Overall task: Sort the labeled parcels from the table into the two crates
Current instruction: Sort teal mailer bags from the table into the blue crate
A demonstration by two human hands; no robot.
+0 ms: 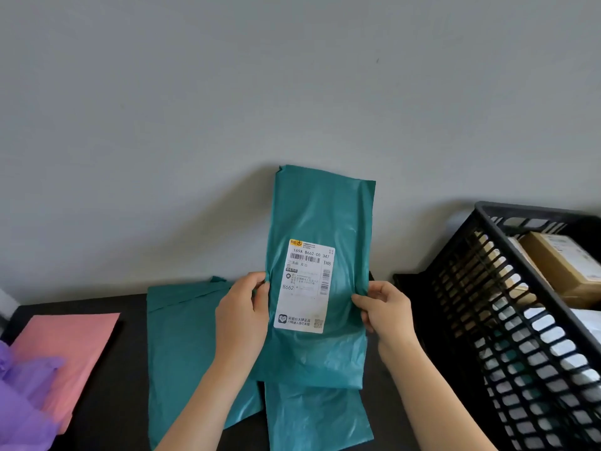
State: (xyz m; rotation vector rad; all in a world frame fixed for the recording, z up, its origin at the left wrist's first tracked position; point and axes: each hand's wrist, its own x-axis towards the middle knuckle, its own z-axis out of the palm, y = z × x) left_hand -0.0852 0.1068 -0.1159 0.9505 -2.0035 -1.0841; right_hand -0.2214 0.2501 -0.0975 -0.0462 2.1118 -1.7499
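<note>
A purple bag (pixel 22 402) and a pink parcel (pixel 65 346) lie far left on the dark table (pixel 107 385). Next to them, a green parcel (pixel 182 346) lies flat. The left hand (pixel 242 317) pinches the left edge of the lifted green parcel (pixel 322 216). The right hand (pixel 387 312) pinches its right edge. This parcel is up above the table, its long way going up and down, with the white label (pixel 305 288) facing the person. The black crate (pixel 461 304) is off to the right, nearer the right hand. I think a move there would go sideways, to the right.
</note>
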